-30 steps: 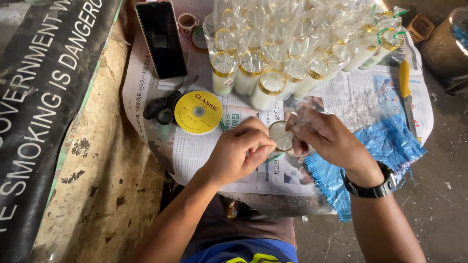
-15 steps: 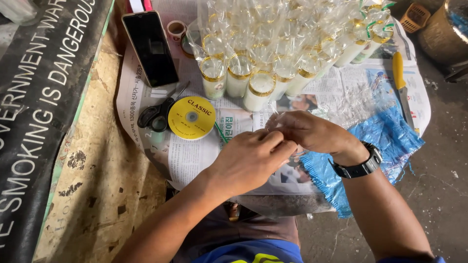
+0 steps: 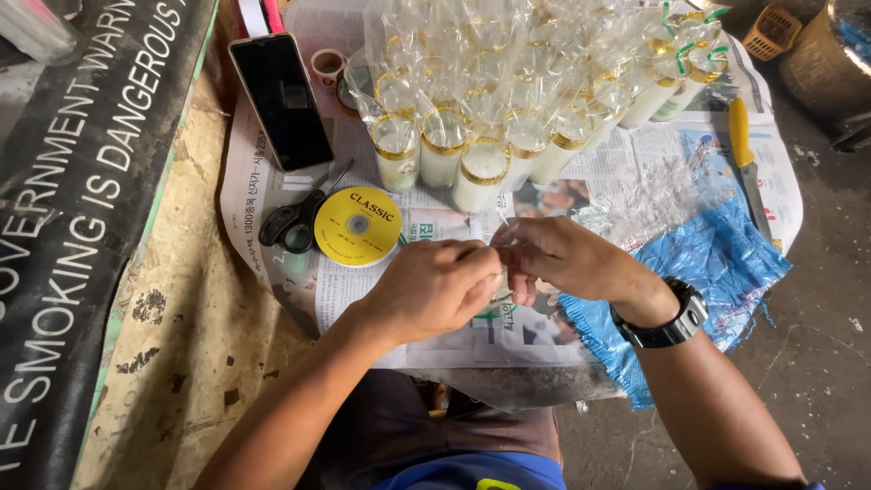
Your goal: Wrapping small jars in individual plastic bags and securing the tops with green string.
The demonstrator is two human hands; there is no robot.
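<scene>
Hands: left hand (image 3: 434, 289) and right hand (image 3: 561, 259) pinch clear wrapping (image 3: 501, 238) together above newspaper (image 3: 435, 340).

Both forearms were bare to the lower edge of the frame, with no sleeves, gloves or rings showing on the left hand (image 3: 434, 289) or the right hand (image 3: 564, 260). A black wristwatch (image 3: 670, 316) with a chunky case and a wide dark strap sat on the right wrist, right of centre in the frame. At the bottom centre the person wore dark brownish trousers or shorts (image 3: 408, 426) over the lap, and below that showed a strip of a blue garment (image 3: 472, 472) with a small yellow-green marking at its lower edge.
</scene>
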